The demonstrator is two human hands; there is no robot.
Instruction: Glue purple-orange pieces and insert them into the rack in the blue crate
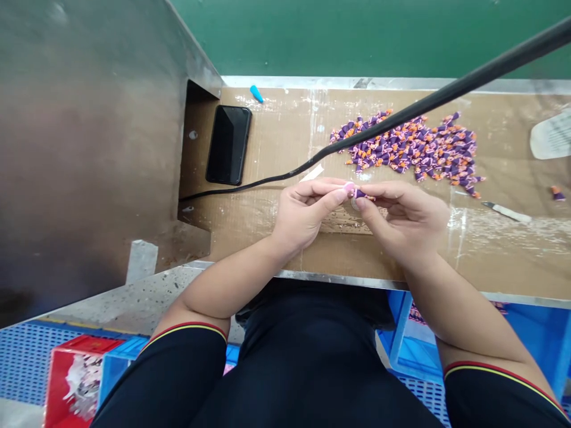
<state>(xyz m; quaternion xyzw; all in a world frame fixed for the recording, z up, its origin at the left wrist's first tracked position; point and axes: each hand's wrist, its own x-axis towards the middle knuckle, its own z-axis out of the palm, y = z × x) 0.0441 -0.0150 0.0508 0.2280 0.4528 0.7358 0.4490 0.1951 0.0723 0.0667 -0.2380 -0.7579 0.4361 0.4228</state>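
Note:
My left hand (300, 215) pinches a small round pink piece (348, 186) between thumb and fingertips. Right beside it, a small purple figurine (361, 194) with orange bits is gripped by the fingertips of my right hand (404, 217). The two pieces meet or nearly meet; I cannot tell whether they are joined. Both hands are above the cardboard-covered bench (267, 142). Beyond them lies a pile of similar purple, pink and orange figurines (405, 145). A thin craft knife (507, 212) rests to the right of my right hand.
A black cable (321, 156) crosses above the bench from a metal box (98, 148) at left. A phone (229, 145) and a blue cap (256, 93) lie at the back left. One figurine (557, 193) is far right near a white container (552, 137). Blue bins (419, 351) stand below.

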